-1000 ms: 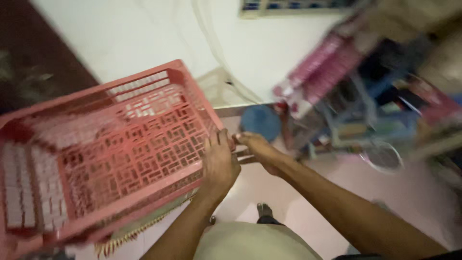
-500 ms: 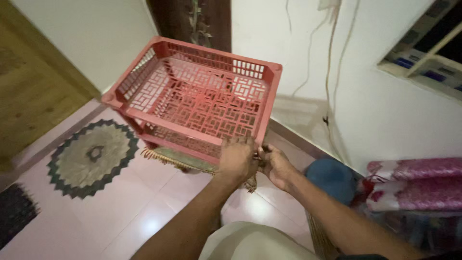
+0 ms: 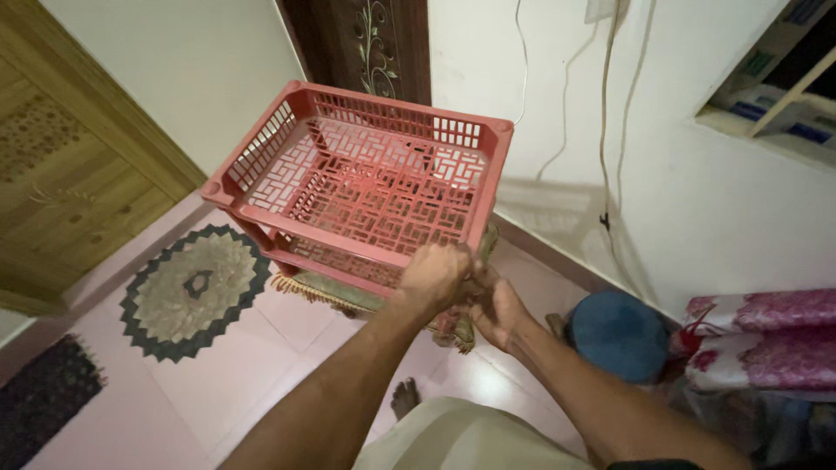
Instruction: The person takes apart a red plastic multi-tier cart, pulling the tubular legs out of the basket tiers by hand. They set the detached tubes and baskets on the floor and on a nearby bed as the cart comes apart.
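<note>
Carrying looks like the step in hand: left hand (image 3: pixel 438 277) and right hand (image 3: pixel 498 311) both clasp the red crate (image 3: pixel 366 187) at its six-o'clock rim, seemingly aloft, so steadiness matters.

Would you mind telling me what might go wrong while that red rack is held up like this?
Both hands, left hand and right hand, grip only one corner of the red rack, so it may tip or slip. It hangs above the round mat and close to the wall cables, which it might snag.
</note>
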Tool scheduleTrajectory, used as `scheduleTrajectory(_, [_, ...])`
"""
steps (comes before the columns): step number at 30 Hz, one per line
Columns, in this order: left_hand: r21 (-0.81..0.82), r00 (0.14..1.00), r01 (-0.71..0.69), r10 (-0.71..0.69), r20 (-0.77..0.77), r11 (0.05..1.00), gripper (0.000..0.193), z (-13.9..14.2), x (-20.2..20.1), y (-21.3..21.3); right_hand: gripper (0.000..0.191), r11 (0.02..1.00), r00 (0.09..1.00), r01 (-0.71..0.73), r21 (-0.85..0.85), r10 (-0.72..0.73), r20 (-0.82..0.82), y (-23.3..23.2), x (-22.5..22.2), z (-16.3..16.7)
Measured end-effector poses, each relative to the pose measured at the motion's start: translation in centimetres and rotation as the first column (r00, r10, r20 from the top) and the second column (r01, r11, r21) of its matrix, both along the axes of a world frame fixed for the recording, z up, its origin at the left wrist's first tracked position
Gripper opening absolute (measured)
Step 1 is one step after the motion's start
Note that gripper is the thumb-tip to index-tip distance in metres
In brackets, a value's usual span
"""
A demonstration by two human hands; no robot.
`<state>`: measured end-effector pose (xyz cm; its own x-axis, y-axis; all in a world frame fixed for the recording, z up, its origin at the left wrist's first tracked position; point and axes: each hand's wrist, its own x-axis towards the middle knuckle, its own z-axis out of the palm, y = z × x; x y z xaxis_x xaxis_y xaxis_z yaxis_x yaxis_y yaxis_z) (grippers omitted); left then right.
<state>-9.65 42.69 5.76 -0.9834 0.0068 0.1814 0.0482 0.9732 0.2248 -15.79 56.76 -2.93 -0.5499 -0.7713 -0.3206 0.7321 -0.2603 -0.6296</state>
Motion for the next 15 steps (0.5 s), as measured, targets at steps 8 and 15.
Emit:
scheduleTrajectory(8, [-0.038, 0.991, -0.075, 0.079, 0.110, 0.996, 0.048, 2.2, 0.4, 0.1, 0.031, 0.977, 0.999, 0.014, 0.211, -0.005, -0.044, -0.8, 0.8, 0.9])
scheduleTrajectory(15, [0.206, 0.938, -0.287, 0.231, 0.258, 0.936, 0.051, 4.0, 0.4, 0.6, 0.038, 0.862, 0.980, 0.109, 0.495, -0.010, -0.198, 0.7, -0.3, 3.4])
